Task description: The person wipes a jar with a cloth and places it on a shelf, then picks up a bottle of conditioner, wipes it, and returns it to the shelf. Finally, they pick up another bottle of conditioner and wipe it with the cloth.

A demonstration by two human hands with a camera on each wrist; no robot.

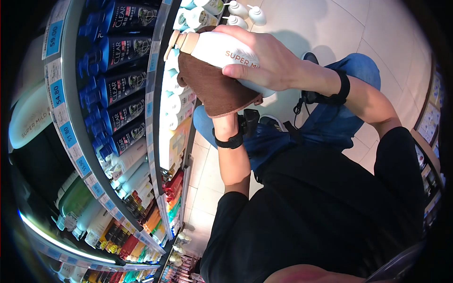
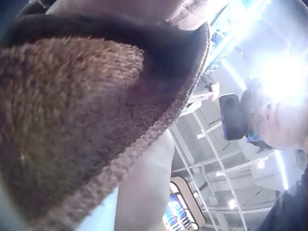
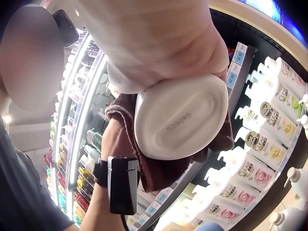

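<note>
My right hand (image 1: 264, 56) grips a white pump bottle (image 1: 207, 49) marked SUPER MILD, thumb on the near side of its body. The bottle's pump head, beige and tilted to the left, clears the cloth. A brown cloth (image 1: 207, 87) wraps the bottle's lower side, and my left hand (image 1: 225, 123) holds it there from below, its fingers mostly hidden by the fabric. In the right wrist view the bottle's oval base (image 3: 180, 120) faces the camera, with the cloth showing on both sides of it. Cloth pile fills much of the left wrist view.
Close on the left, a shelf holds a row of blue CLEAR bottles (image 1: 125, 52) behind a price rail (image 1: 59, 89). White pump bottles (image 3: 248, 168) line a lower shelf. Several white pump bottles (image 1: 236, 12) stand farther forward by the tiled floor (image 1: 306, 19).
</note>
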